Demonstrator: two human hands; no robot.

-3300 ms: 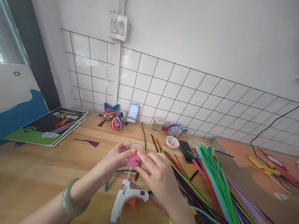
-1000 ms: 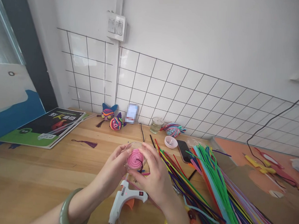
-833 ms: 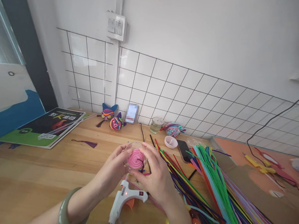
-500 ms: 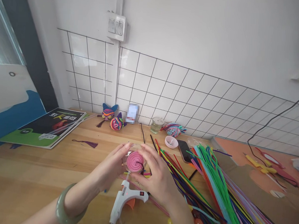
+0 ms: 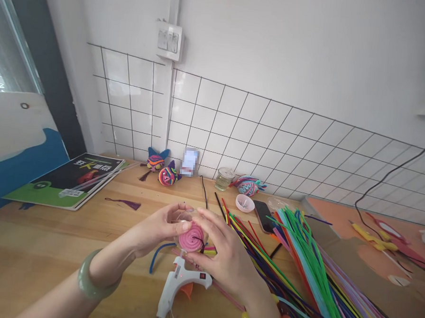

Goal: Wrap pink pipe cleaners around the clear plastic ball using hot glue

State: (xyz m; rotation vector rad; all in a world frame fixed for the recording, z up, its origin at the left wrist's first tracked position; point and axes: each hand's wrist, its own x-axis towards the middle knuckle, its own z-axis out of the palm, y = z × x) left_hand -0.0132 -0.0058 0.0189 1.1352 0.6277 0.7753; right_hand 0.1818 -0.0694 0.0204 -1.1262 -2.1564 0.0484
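Between my two hands is a clear, rounded plastic piece with a pink pipe-cleaner coil (image 5: 190, 238) on the side facing me. My left hand (image 5: 164, 224) holds its left side, thumb on the coil's upper edge. Curled around the right side is my right hand (image 5: 222, 247), fingers on top and thumb below. A dark strand runs from the coil's middle toward the right hand. Just below stands a white hot glue gun (image 5: 177, 283) with a small red light, its nozzle end close under the coil. A blue pipe cleaner (image 5: 155, 255) lies under my left hand.
Bundles of coloured pipe cleaners (image 5: 303, 258) spread across the right. A phone (image 5: 263, 216), a pink bowl (image 5: 245, 203) and a glass cup (image 5: 224, 178) stand behind. Patterned fish-like crafts (image 5: 169, 174) sit near the wall. A purple tassel (image 5: 124, 203) and books (image 5: 69, 180) lie left.
My left hand has shifted its grip, and its thumb now rests over the coil's upper edge. The blue pipe cleaner under that hand has come into sight. The view has swung slightly.
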